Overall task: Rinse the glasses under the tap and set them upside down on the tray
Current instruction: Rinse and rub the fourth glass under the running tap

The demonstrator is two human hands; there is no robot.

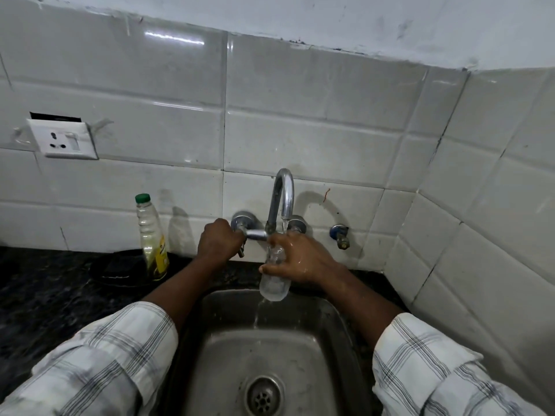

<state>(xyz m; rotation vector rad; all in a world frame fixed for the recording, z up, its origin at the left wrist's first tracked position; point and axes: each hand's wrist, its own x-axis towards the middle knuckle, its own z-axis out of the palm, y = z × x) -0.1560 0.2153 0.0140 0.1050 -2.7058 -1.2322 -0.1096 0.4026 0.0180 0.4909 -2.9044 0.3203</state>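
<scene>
A clear drinking glass [274,283] is held under the chrome tap [282,196], above the steel sink [330,349]. My right hand [303,259] grips the glass around its upper part, and the hand is wet. Water runs from the spout onto the glass and spills down from its lower end into the sink. My left hand [217,240] grips the tap's left handle [243,228] on the wall. No tray is in view.
A plastic bottle [151,235] with a green cap stands on the dark stone counter [45,283] left of the sink, beside a dark flat object [120,270]. A second wall valve [339,234] sits right of the tap. A wall socket [63,139] is at upper left.
</scene>
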